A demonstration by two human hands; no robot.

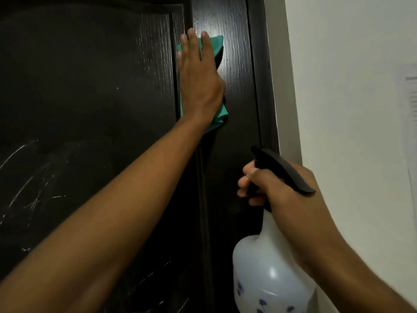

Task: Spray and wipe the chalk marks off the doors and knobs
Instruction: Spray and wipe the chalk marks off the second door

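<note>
A dark wood-grain door [90,75] fills the left and middle of the head view. My left hand [198,80] presses a green cloth [217,47] flat against the door's right stile, fingers straight and pointing up. White chalk marks [33,184] streak the lower left panel, and more faint marks [153,283] show near the bottom. My right hand [277,188] grips the black trigger head of a translucent white spray bottle [268,274], held low beside the door's right edge with the nozzle toward the door. No knob is in view.
The dark door frame [264,86] runs down the right of the door. Beyond it stands a white wall [349,86] with a sheet of paper [410,114] stuck at the far right edge.
</note>
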